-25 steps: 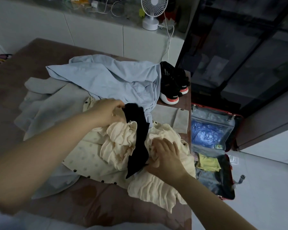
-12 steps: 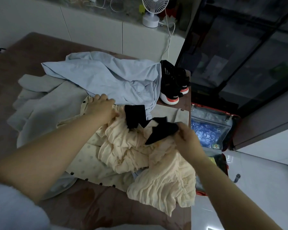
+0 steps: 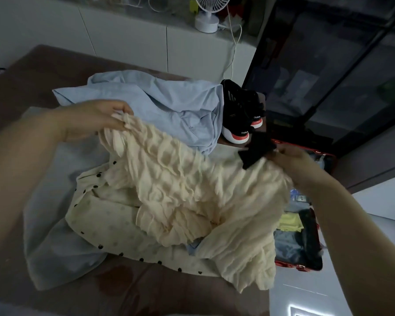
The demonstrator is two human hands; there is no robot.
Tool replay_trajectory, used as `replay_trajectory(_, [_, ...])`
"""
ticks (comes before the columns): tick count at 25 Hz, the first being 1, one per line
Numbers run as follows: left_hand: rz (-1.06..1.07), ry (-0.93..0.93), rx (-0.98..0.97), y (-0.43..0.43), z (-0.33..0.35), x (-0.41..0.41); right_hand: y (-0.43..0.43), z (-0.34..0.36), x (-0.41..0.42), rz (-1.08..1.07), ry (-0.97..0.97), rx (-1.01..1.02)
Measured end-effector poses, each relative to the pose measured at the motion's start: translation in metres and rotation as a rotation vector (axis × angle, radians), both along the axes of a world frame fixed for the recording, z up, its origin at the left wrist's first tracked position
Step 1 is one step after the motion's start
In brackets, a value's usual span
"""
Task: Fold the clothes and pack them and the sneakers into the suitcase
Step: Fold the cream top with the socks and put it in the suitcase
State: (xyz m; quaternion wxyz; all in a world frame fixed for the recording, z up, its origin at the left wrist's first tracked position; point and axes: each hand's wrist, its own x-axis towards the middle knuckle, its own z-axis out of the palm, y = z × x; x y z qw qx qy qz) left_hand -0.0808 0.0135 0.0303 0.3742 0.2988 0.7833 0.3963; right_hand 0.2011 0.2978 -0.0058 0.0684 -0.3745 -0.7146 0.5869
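A crinkled cream garment (image 3: 180,185) with a black trim piece (image 3: 255,151) is stretched above the table between my hands. My left hand (image 3: 96,117) pinches its left top corner. My right hand (image 3: 292,160) grips the right corner at the black trim. Under it lies a cream dotted garment (image 3: 105,224) on a pale grey one (image 3: 53,236). A light blue shirt (image 3: 169,103) is heaped behind. Black sneakers (image 3: 242,110) with white and red soles stand at the table's far right corner. The open red suitcase (image 3: 299,247) lies on the floor to the right.
The brown table (image 3: 146,288) carries the pile of clothes. A white fan (image 3: 209,12) stands on the white cabinet behind, its cable hanging down. A dark glass cabinet (image 3: 328,65) rises at the right. Yellow fabric (image 3: 290,222) lies in the suitcase.
Both hands lifted and moved apart, spreading the cream garment out wide. The right hand carried the black trim to the right, toward the sneakers.
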Motion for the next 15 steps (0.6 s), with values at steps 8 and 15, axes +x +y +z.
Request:
replay_trajectory(8, [0.078, 0.730, -0.257, 0.045, -0.059, -0.014, -0.049, -0.049, -0.029, 0.337, -0.164, 0.476])
replay_trajectory(15, [-0.592, 0.759, -0.324, -0.017, -0.101, 0.115, -0.066, -0.092, 0.024, 0.584, -0.306, 0.673])
